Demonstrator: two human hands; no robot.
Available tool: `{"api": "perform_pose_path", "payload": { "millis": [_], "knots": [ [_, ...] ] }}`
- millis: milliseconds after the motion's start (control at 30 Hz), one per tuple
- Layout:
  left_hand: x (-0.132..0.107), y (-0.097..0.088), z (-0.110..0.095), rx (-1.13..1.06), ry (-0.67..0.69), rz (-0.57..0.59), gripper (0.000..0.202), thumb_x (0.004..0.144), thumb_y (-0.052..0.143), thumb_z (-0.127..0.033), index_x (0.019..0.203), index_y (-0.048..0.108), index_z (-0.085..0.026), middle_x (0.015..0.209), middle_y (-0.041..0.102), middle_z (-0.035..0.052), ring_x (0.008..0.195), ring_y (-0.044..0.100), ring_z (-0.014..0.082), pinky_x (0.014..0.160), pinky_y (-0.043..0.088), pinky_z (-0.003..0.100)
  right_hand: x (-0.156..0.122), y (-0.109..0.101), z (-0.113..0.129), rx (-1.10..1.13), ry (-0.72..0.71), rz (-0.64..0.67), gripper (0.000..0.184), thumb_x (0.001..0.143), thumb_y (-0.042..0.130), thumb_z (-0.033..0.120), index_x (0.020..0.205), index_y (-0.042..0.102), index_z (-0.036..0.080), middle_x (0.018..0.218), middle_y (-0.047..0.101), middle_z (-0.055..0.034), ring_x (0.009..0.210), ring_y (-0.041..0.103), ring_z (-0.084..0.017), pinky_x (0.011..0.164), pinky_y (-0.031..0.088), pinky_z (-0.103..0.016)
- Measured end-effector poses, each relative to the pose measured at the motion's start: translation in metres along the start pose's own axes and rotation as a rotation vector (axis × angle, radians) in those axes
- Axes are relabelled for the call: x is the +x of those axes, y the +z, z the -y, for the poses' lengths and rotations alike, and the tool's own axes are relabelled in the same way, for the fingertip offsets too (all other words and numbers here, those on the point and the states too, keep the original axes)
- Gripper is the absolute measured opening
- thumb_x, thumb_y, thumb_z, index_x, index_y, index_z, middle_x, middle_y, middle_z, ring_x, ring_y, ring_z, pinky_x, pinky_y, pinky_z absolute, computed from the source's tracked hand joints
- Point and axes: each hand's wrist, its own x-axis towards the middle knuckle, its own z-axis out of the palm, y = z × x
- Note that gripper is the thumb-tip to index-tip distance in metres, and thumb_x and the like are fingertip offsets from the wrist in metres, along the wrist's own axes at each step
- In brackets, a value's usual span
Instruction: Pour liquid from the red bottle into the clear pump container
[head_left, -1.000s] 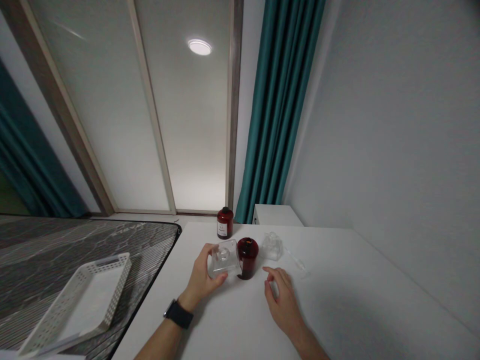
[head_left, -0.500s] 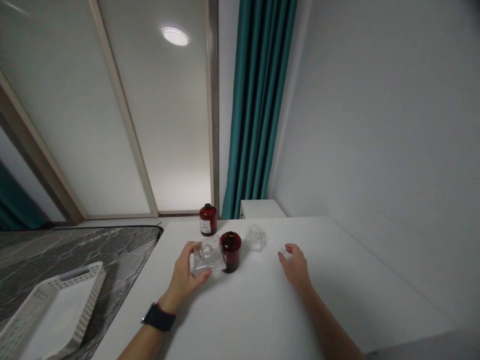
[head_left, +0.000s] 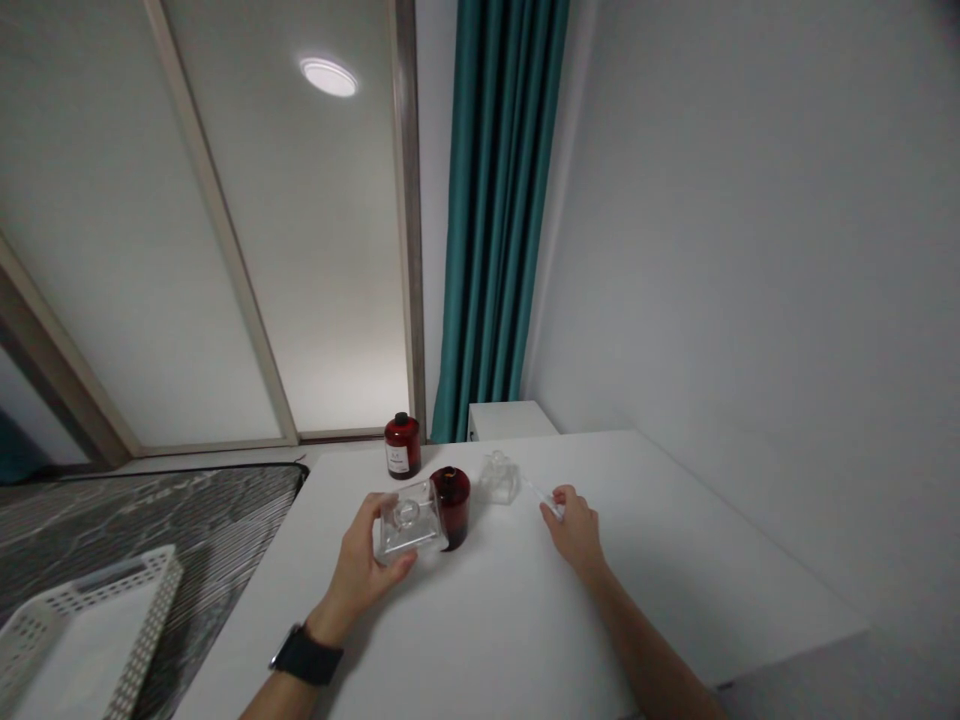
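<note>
My left hand grips a clear square glass bottle by its sides, thumb below and fingers above. The bottle is tilted so its round mouth faces me. Just right of it, a dark red bottle stands upright on the table, partly covered by the glass. In my right hand, thumb and fingers pinch a thin whitish stick, perhaps a dropper, pointing up and left. Its tip is near a second clear faceted glass bottle on the table; whether they touch is unclear.
A red bottle with black cap and white label stands at the back of the white table. A white perforated basket sits to the left on a grey patterned surface. Behind are a white cabinet and green curtain.
The view has swung slightly right, so everything sits further left in the picture. The glass bottle in my left hand has tipped slightly more towards me. Both hands keep their holds.
</note>
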Motion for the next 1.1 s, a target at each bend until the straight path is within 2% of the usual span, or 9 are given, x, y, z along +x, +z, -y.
{"api": "perform_pose_path", "payload": {
  "millis": [233, 467, 633, 800, 1000, 1100],
  "knots": [
    [0.002, 0.001, -0.008, -0.024, 0.042, 0.037, 0.056, 0.082, 0.06, -0.061, 0.117, 0.052, -0.017, 0.1, 0.064, 0.0076, 0.084, 0.067, 0.025, 0.074, 0.056, 0.036, 0.001, -0.002, 0.0, 0.076, -0.017, -0.023, 0.016, 0.08, 0.059, 0.026, 0.095, 0.059, 0.022, 0.091, 0.072, -0.0039, 0.092, 0.066, -0.024, 0.084, 0.043, -0.037],
    [0.003, 0.002, -0.013, -0.071, 0.061, 0.074, 0.052, 0.084, 0.059, -0.061, 0.114, 0.054, -0.018, 0.098, 0.064, 0.0065, 0.083, 0.066, 0.0241, 0.072, 0.055, 0.034, -0.005, -0.013, 0.007, 0.227, -0.033, -0.19, 0.025, 0.078, 0.057, 0.033, 0.099, 0.057, 0.019, 0.092, 0.068, -0.0086, 0.087, 0.065, -0.025, 0.079, 0.052, -0.04],
    [0.002, 0.003, -0.014, -0.088, 0.059, 0.083, 0.055, 0.084, 0.059, -0.064, 0.115, 0.054, -0.019, 0.097, 0.063, 0.0062, 0.082, 0.065, 0.0241, 0.071, 0.054, 0.034, -0.028, -0.028, 0.032, 0.307, -0.097, -0.271, 0.023, 0.086, 0.056, 0.038, 0.1, 0.06, 0.02, 0.095, 0.067, -0.0083, 0.086, 0.062, -0.024, 0.079, 0.053, -0.04],
    [0.0, 0.005, -0.013, -0.09, 0.032, 0.076, 0.059, 0.081, 0.061, -0.064, 0.117, 0.052, -0.019, 0.096, 0.061, 0.0061, 0.081, 0.063, 0.024, 0.072, 0.054, 0.036, -0.05, -0.043, 0.061, 0.441, -0.152, -0.326, 0.016, 0.089, 0.058, 0.033, 0.099, 0.064, 0.021, 0.09, 0.067, -0.0057, 0.082, 0.062, -0.022, 0.077, 0.054, -0.038],
    [-0.004, 0.004, -0.013, -0.019, 0.124, 0.039, 0.07, 0.075, 0.068, -0.057, 0.131, 0.048, -0.02, 0.106, 0.057, 0.0096, 0.093, 0.062, 0.0283, 0.079, 0.055, 0.042, -0.074, -0.075, 0.099, 0.544, -0.26, -0.229, 0.012, 0.094, 0.057, 0.032, 0.1, 0.063, 0.023, 0.091, 0.066, -0.0059, 0.083, 0.065, -0.021, 0.074, 0.055, -0.034],
    [-0.006, 0.002, -0.013, 0.032, 0.147, 0.073, 0.076, 0.075, 0.071, -0.053, 0.139, 0.045, -0.021, 0.109, 0.054, 0.0103, 0.097, 0.061, 0.0285, 0.081, 0.055, 0.042, -0.078, -0.091, 0.115, 0.564, -0.32, -0.184, 0.01, 0.094, 0.056, 0.03, 0.101, 0.061, 0.024, 0.092, 0.065, -0.0071, 0.084, 0.065, -0.022, 0.073, 0.056, -0.034]
  ]
}}
